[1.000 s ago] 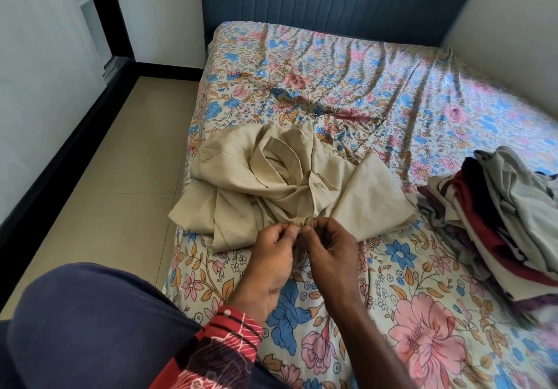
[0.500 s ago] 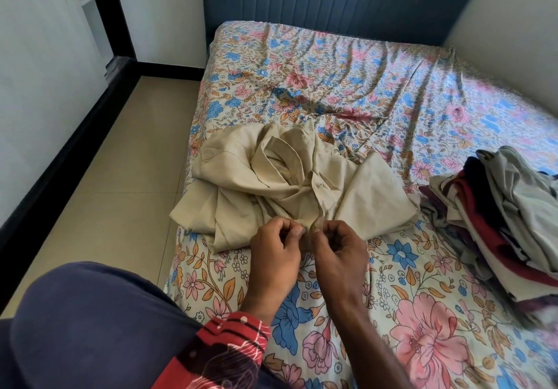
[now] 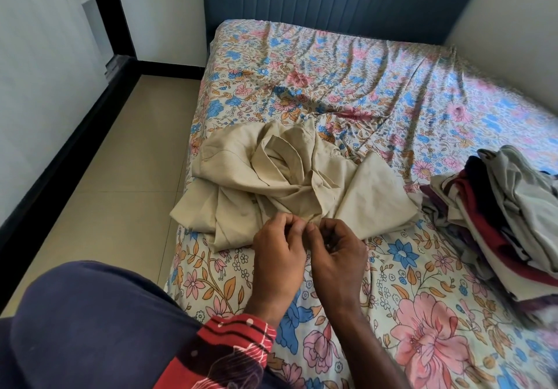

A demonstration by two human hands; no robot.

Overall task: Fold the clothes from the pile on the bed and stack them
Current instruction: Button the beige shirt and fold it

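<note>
**Beige shirt: hem pinched, fold not yet started**

Left hand (image 3: 279, 255) and right hand (image 3: 335, 252) sit side by side at the bed's near left edge, fingers curled, each pinching the near hem of the beige shirt (image 3: 280, 174). Shirt lies crumpled just beyond, close to the left edge of the bed (image 3: 392, 92). Pile (image 3: 507, 213) waits at the right edge. Judgement: sorting-out step; next, spread the hem apart and lay the shirt flat.

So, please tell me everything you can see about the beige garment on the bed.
The beige garment is plain, thin woven cloth, crumpled and twisted, not yet folded. It lies on the floral bedsheet near the bed's left edge. The left hand and right hand pinch its near edge. The clothes pile sits beside it.
</note>
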